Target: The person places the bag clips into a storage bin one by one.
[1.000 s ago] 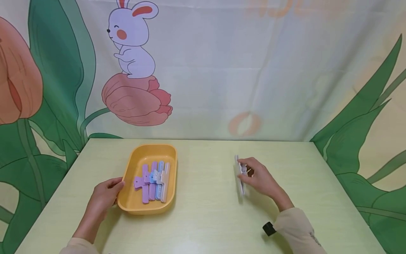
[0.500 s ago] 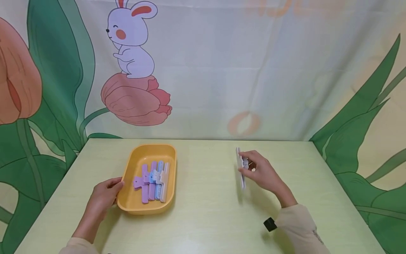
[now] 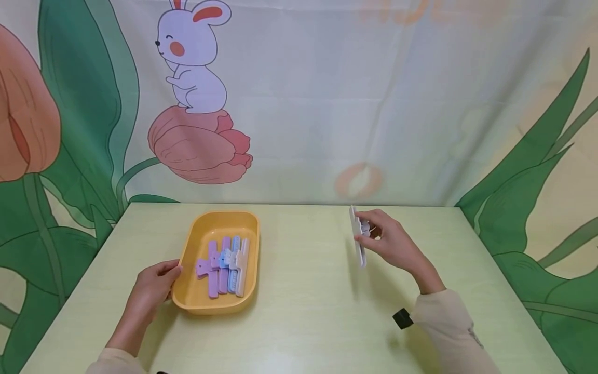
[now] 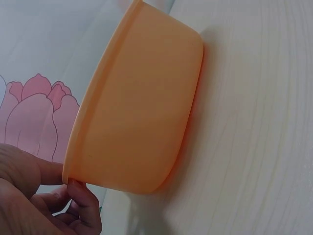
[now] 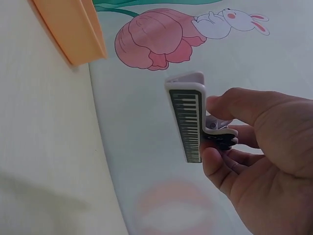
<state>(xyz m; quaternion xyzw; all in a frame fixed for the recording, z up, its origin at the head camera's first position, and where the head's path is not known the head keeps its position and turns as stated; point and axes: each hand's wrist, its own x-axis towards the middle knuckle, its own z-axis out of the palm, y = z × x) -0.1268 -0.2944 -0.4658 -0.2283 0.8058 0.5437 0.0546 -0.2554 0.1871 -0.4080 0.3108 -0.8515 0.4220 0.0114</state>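
My left hand pinches the left rim of a yellow plastic tray, thumb on the rim and fingers below it in the left wrist view. Several clips in purple, blue and white lie side by side in the tray; one purple clip is at their left end. On the right, my right hand holds a white clip with a black-and-white piano-key print, raised above the table. Thumb and fingers grip it around its handle part, and its long bar stands on edge, facing left.
The pale wood-grain table extends to a back edge, where a printed curtain with a rabbit and tulips hangs. A small black block sits by the right sleeve.
My right hand has lifted the white clip up off the table and moved it slightly toward the back. My left hand and the tray have stayed in place.
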